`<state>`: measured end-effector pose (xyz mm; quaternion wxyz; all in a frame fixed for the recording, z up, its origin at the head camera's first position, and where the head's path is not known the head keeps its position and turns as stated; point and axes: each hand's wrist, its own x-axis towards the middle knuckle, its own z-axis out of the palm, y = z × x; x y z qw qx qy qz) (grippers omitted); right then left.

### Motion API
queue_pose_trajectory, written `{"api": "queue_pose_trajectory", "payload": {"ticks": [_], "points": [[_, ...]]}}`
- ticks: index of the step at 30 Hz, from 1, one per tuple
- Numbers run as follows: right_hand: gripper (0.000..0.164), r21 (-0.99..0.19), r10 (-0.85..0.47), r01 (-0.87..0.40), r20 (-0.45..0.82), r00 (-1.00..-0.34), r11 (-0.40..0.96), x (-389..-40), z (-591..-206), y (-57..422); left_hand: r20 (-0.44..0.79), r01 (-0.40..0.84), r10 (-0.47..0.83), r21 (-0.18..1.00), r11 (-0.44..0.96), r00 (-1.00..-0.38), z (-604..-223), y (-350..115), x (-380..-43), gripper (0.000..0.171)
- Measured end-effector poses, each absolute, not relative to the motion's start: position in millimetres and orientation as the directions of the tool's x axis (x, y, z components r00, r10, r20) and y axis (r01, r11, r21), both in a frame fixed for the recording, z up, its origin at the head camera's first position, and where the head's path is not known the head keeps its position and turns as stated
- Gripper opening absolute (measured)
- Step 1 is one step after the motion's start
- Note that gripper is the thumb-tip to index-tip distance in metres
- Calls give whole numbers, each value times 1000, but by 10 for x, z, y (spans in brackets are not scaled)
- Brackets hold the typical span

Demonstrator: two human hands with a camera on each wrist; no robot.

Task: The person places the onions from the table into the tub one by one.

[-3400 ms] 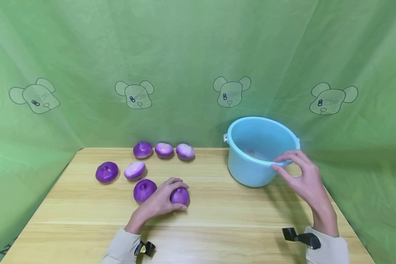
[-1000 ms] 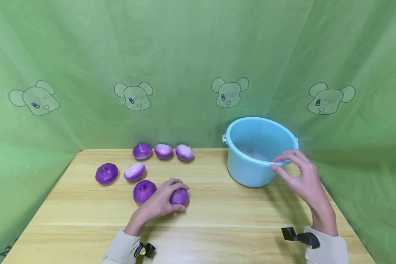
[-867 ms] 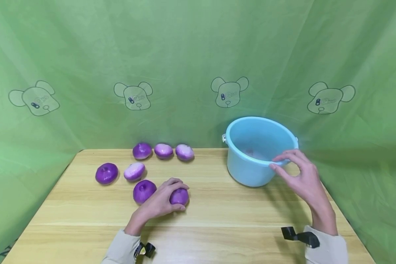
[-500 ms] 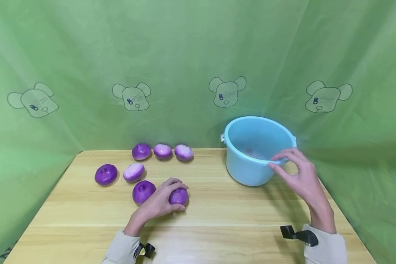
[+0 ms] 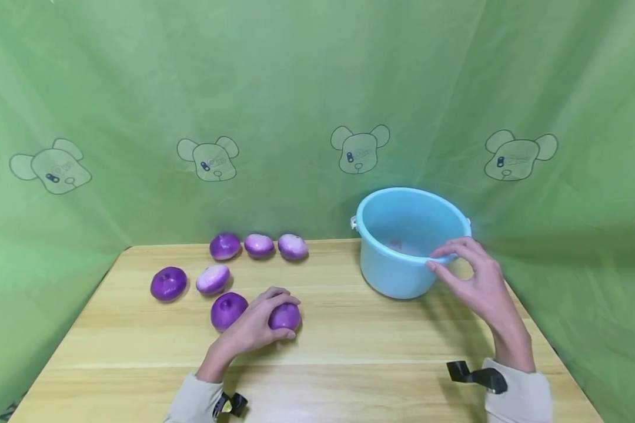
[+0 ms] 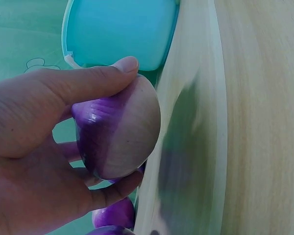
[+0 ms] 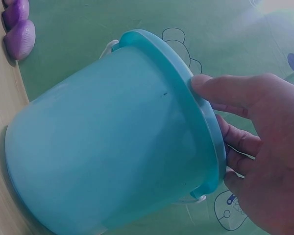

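My left hand (image 5: 256, 320) grips a purple onion (image 5: 284, 316) with fingers curled over its far side and the thumb on its near side. The left wrist view shows this onion (image 6: 120, 128) up close, purple on one half and pale on the other. Another purple onion (image 5: 227, 311) sits just left of that hand, partly covered by it. On the right, my right hand (image 5: 476, 279) pinches the near rim of a light blue bucket (image 5: 397, 273), thumb outside and fingers over the inner edge. The bucket (image 7: 108, 132) stands upright on the table.
Three onions, one of them this purple one (image 5: 224, 246), line the table's back edge. A dark purple onion (image 5: 168, 284) and a paler one (image 5: 213, 279) lie at left. A green curtain (image 5: 275, 76) with bear-head prints hangs behind the wooden table (image 5: 349, 382).
Both hands keep the same holds on the onion and the bucket rim throughout. Only the head view has shifted a little, so the scene sits slightly lower and further left.
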<state>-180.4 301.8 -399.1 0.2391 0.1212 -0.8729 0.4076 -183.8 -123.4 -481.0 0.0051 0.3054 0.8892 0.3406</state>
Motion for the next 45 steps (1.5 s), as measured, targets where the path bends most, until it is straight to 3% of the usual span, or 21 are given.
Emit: {"api": "queue_pose_trajectory", "payload": {"ticks": [45], "points": [[15, -640, -12, -398, 520, -854, 657, -1790, -3979, 3019, 261, 563, 529, 611, 557, -807, -4688, -1222, -1815, 59]]}}
